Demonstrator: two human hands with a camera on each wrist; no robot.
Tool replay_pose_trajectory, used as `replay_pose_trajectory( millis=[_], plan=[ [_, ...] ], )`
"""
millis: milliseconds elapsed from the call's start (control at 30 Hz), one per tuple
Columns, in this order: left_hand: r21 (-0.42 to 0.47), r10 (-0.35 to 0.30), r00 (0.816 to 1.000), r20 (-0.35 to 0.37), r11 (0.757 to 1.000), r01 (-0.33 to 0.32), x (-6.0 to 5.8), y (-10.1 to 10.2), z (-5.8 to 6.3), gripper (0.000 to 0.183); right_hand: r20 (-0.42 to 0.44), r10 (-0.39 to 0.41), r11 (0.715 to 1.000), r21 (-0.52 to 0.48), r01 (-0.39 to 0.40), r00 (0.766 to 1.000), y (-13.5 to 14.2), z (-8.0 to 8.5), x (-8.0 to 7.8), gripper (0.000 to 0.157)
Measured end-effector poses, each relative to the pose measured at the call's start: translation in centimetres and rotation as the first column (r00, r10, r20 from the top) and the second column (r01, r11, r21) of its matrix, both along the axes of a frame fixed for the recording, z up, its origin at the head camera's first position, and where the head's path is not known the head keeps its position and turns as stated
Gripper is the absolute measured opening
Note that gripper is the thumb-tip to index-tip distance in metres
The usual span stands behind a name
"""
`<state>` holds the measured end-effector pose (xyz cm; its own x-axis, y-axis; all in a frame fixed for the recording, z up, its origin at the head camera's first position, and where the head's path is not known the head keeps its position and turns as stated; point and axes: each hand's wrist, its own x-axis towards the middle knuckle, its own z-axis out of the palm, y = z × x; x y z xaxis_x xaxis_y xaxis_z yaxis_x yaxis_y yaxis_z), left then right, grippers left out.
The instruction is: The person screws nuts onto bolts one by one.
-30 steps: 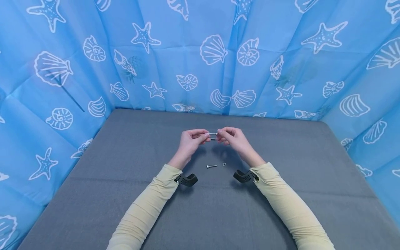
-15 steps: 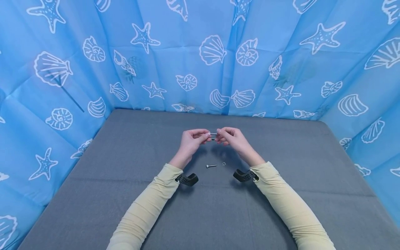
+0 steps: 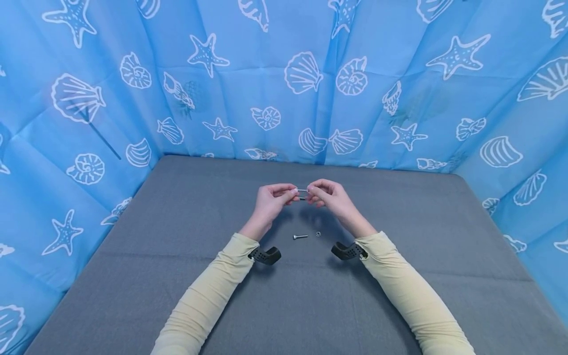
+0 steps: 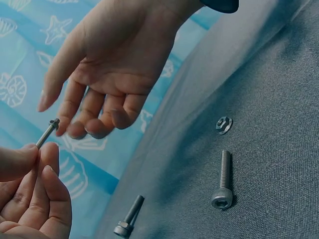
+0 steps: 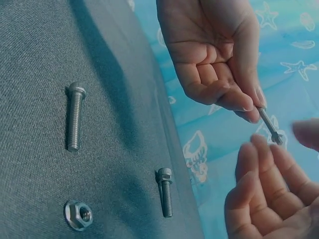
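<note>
Toward the far half of the gray table (image 3: 284, 305), both hands work raised over the cloth, short of the back edge where the blue curtain (image 3: 266, 84) hangs close behind. The left hand (image 3: 271, 199) pinches one end of the held bolt (image 5: 269, 123) between thumb and fingers, the shaft pointing across to the right hand (image 3: 330, 195). That right hand is relaxed, holding nothing, its thumb parted from its fingers around what looks like a nut (image 5: 277, 138) at the bolt's free end; whether a fingertip touches it I cannot tell. Beneath the hands, nearer the back edge than the other loose pieces, lies a bolt with a nut by its head (image 5: 166, 194). Between the wrists, on the person's side, a loose bolt (image 3: 300, 237) and a flanged nut (image 3: 318, 234) rest just apart, well in from every edge. Broad stretches of cloth run outward from both sleeves (image 3: 208, 291) to the side edges, and a narrower strip separates the fingers from the back edge.
</note>
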<state>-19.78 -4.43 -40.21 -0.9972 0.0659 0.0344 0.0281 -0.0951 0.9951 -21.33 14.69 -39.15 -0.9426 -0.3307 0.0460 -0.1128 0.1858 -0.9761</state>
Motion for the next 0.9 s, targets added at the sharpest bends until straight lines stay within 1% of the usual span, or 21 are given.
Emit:
replay_pose_trajectory(
  millis=[33, 100, 200, 233, 267, 367, 433, 533, 700, 833, 900],
  plan=[
    [-0.008, -0.004, 1.000, 0.004, 1.000, 0.004, 0.20, -0.05, 0.32, 0.017, -0.013, 0.004, 1.000, -0.015, -0.004, 1.000, 0.05, -0.09, 0.00, 0.032],
    [-0.008, -0.005, 1.000, 0.005, 1.000, 0.005, 0.24, -0.13, 0.30, 0.017, -0.039, 0.007, 1.000, -0.030, -0.008, 0.999, 0.10, -0.25, -0.03, 0.030],
    [-0.013, -0.004, 1.000, 0.006, 1.000, 0.004, 0.23, -0.16, 0.26, 0.018, -0.062, 0.001, 1.000, -0.013, -0.002, 0.998, 0.07, -0.34, -0.08, 0.027],
    [-0.013, -0.002, 1.000, 0.005, 1.000, 0.002, 0.23, -0.16, 0.25, 0.018, -0.062, -0.003, 1.000, 0.000, 0.003, 0.998, 0.03, -0.33, -0.08, 0.027],
    [-0.006, 0.003, 1.000, 0.001, 1.000, -0.003, 0.04, -0.12, -0.09, 0.018, -0.058, -0.007, 1.000, 0.013, 0.008, 0.998, -0.01, -0.29, -0.06, 0.027],
    [-0.003, 0.005, 1.000, -0.004, 1.000, -0.005, 0.03, -0.10, -0.08, 0.017, -0.036, -0.021, 0.999, 0.028, 0.022, 0.999, -0.08, -0.19, 0.01, 0.030],
    [0.000, 0.005, 1.000, -0.004, 1.000, -0.005, 0.04, -0.10, -0.06, 0.017, -0.031, -0.019, 1.000, 0.016, 0.020, 0.999, -0.09, -0.20, 0.06, 0.032],
    [-0.009, 0.006, 1.000, 0.001, 1.000, -0.006, 0.05, -0.15, -0.02, 0.019, -0.043, -0.011, 1.000, -0.016, 0.010, 0.999, -0.07, -0.29, 0.08, 0.027],
    [-0.006, -0.026, 1.000, 0.017, 1.000, 0.026, 0.06, -0.33, 0.04, 0.024, -0.076, 0.002, 1.000, -0.004, -0.003, 0.997, -0.02, -0.51, -0.07, 0.020],
    [0.015, -0.068, 0.997, 0.022, 0.998, 0.068, -0.05, -0.61, -0.04, 0.030, -0.077, -0.008, 1.000, 0.020, 0.009, 0.997, 0.05, -0.50, -0.16, 0.020],
    [0.019, -0.078, 0.997, 0.014, 0.997, 0.078, -0.13, -0.72, -0.08, 0.031, -0.075, -0.012, 1.000, 0.025, 0.014, 0.997, 0.04, -0.43, -0.14, 0.020]
  ],
)
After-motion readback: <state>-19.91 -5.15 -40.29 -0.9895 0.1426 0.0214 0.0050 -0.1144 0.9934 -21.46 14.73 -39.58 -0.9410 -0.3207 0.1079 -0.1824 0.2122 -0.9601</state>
